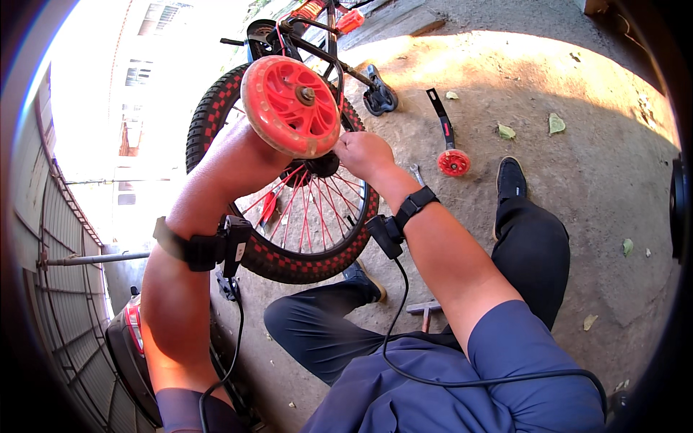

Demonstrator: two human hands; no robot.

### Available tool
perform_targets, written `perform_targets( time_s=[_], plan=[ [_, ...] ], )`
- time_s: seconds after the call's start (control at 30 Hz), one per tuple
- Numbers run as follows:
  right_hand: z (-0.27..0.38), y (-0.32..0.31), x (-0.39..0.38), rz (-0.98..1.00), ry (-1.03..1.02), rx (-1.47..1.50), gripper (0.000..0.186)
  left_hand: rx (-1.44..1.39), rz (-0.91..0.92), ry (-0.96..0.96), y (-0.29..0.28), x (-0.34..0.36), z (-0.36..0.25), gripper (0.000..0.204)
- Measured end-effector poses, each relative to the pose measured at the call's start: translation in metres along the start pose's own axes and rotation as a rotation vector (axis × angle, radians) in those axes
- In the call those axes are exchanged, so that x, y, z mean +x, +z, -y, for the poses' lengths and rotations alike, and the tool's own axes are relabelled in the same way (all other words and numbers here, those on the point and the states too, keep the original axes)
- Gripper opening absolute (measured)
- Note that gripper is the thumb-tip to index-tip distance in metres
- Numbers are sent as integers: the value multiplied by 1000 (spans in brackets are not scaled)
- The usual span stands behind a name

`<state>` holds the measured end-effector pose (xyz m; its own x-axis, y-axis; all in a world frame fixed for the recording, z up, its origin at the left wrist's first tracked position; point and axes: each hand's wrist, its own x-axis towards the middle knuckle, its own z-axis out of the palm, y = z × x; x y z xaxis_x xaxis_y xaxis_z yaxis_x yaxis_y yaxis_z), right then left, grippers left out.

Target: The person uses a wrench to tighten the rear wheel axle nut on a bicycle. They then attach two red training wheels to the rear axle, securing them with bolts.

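A bicycle wheel with a black and red checkered tyre and red spokes stands in front of me. Over its hub area juts a small red training wheel with a clear rim. My left hand reaches behind this training wheel, which hides its fingers. Close to the bicycle wheel's black hub is my right hand, its fingers curled and pressed together beside the training wheel's lower edge. Whatever it grips there is too hidden to make out. The bicycle frame extends up and away.
A second training wheel with a black bracket lies on the ground to the right. A wrench lies near my right forearm, and a hammer between my legs. A pedal sticks out right. A metal gate stands left.
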<state>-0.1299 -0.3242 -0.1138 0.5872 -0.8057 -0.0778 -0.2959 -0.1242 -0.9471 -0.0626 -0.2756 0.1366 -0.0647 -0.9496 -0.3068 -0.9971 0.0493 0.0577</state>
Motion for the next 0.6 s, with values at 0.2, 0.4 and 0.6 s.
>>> perform_targets(
  time_s=[0.2, 0.4, 0.6],
  plan=[
    [2, 12, 1, -197, -24, 98, 48, -13, -18, 24, -2, 0, -4, 37],
    [3, 2, -1, -16, -3, 12, 45, -38, -51, 85, 2, 0, 2, 37],
    [-9, 8, -11, -17, 25, 190, 43, -34, -69, 114, 5, -1, 10, 34]
  ],
)
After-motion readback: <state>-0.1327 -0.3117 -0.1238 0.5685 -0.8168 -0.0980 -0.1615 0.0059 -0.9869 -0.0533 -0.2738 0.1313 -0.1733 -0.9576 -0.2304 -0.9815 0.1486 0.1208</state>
